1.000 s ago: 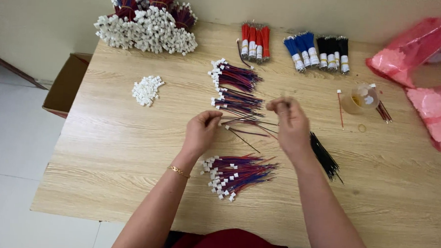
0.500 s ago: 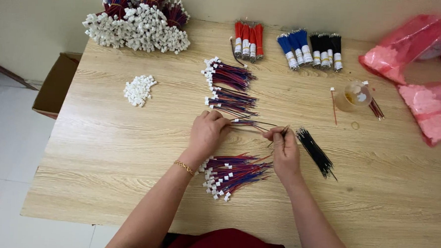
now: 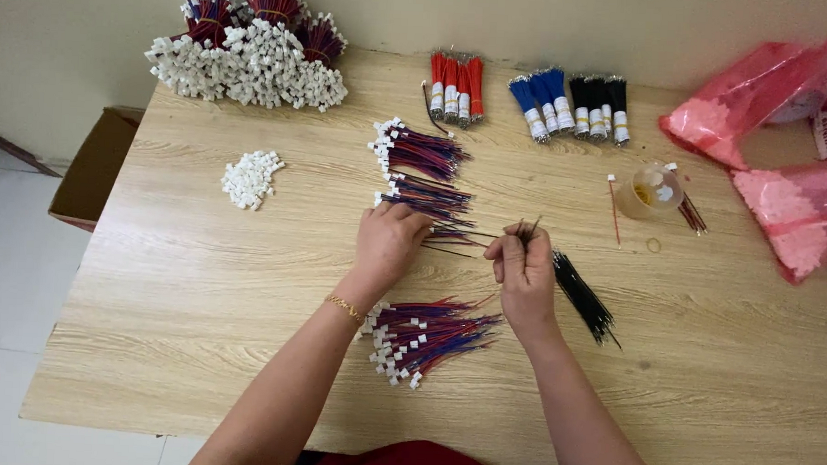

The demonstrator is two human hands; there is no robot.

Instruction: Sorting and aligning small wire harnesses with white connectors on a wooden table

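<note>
My left hand [image 3: 388,245] rests palm down on the wooden table [image 3: 198,279], fingers over the near end of a small wire bundle with white connectors [image 3: 429,198]. My right hand [image 3: 522,270] pinches a few thin wires [image 3: 528,230] that stick up past the fingertips. Loose thin wires [image 3: 455,236] lie between the two hands. A pile of red, blue and black wires with white connectors [image 3: 428,335] lies near my wrists. A loose black wire bunch [image 3: 583,298] lies just right of my right hand.
Another connector bundle [image 3: 415,151] lies further back. Taped red [image 3: 455,84], blue [image 3: 540,100] and black [image 3: 600,103] wire bunches line the far edge. A heap of finished bundles [image 3: 250,44], a small white connector pile [image 3: 249,177], a plastic cup [image 3: 648,192], pink bags [image 3: 780,137], and a cardboard box [image 3: 96,167] on the floor.
Both hands came down toward the table and closer together. The left hand settled flat onto the wires. The right hand drew in and now holds a few wires upright.
</note>
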